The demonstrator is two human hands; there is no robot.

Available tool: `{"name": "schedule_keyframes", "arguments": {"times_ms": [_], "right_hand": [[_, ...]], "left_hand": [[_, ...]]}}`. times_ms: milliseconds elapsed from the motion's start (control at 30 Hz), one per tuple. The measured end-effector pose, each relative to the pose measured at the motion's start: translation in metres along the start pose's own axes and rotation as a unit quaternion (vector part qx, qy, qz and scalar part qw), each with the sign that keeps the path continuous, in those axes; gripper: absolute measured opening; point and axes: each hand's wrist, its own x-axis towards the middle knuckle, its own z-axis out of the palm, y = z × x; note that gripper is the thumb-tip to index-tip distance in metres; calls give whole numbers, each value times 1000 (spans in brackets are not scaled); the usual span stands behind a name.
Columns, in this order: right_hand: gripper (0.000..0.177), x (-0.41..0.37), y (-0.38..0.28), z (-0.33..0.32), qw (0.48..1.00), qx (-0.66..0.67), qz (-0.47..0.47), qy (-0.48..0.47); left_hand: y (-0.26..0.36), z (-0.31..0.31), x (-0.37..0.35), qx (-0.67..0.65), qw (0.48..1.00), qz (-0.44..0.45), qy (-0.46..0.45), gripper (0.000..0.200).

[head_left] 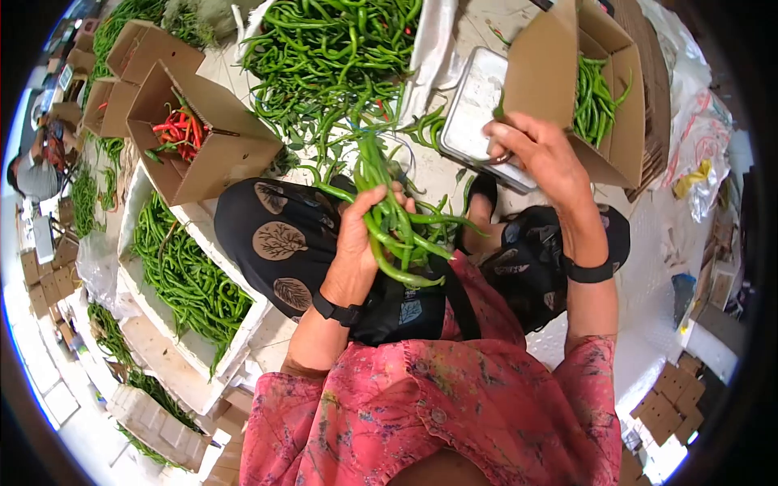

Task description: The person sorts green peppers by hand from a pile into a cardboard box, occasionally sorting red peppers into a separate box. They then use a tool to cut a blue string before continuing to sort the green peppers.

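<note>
My left hand [361, 231] is wrapped round a bunch of long green peppers [389, 215] above my lap. To the right, my right hand [539, 154] has its fingers pinched together at the near edge of a white scale [478, 113]; a small dark green piece shows above the fingertips, and what they hold is hard to make out. Beyond both hands lies a big heap of green peppers [324, 57]. The open cardboard box [543, 73] just past my right hand has green peppers inside.
At the left stand a cardboard box [235, 154] with red peppers and a white foam box [259, 312] full of green peppers. Another person [40, 166] is at the far left. Plastic bags [705, 130] lie at the right.
</note>
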Motion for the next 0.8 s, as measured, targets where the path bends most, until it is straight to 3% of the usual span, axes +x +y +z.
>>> {"name": "schedule_keyframes", "arguments": {"times_ms": [67, 167, 200, 233, 300, 333, 400, 500, 533, 567, 600, 633, 800], "right_hand": [[38, 15, -45, 21, 983, 125, 74, -111], [39, 69, -87, 79, 965, 159, -10, -208], [36, 95, -101, 100, 951, 149, -21, -271], [35, 123, -122, 123, 945, 55, -37, -320], [31, 153, -162, 180, 902, 272, -29, -334], [41, 184, -176, 215, 887, 267, -26, -376], [41, 208, -166, 233, 861, 347, -71, -365], [18, 179, -160, 170, 917, 249, -25, -310], [19, 180, -135, 146, 934, 195, -82, -288], [20, 174, -115, 122, 940, 183, -55, -282], [33, 157, -92, 104, 967, 76, -105, -220], [33, 146, -69, 81, 956, 59, -120, -263], [28, 28, 11, 51, 971, 104, 83, -197]], "left_hand": [[-4, -14, 8, 80, 997, -14, 19, 20], [-23, -33, 20, 148, 987, 3, 60, 21], [-26, -32, 21, 155, 986, 9, 67, 22], [-26, -26, 20, 164, 984, 16, 62, 22], [-22, -21, 17, 191, 980, 19, 61, 22], [-18, -21, 17, 189, 980, 24, 65, 22], [-10, -21, 14, 160, 984, 32, 74, 22], [6, -14, 0, 99, 992, 62, 50, 28], [8, -15, -3, 70, 994, 74, 29, 31], [10, -12, -6, 60, 996, 61, 1, 34], [13, -10, -6, 50, 997, 50, -29, 37], [12, -9, -7, 51, 996, 50, -49, 38], [6, -1, -5, 44, 993, 39, -100, 38]]}}
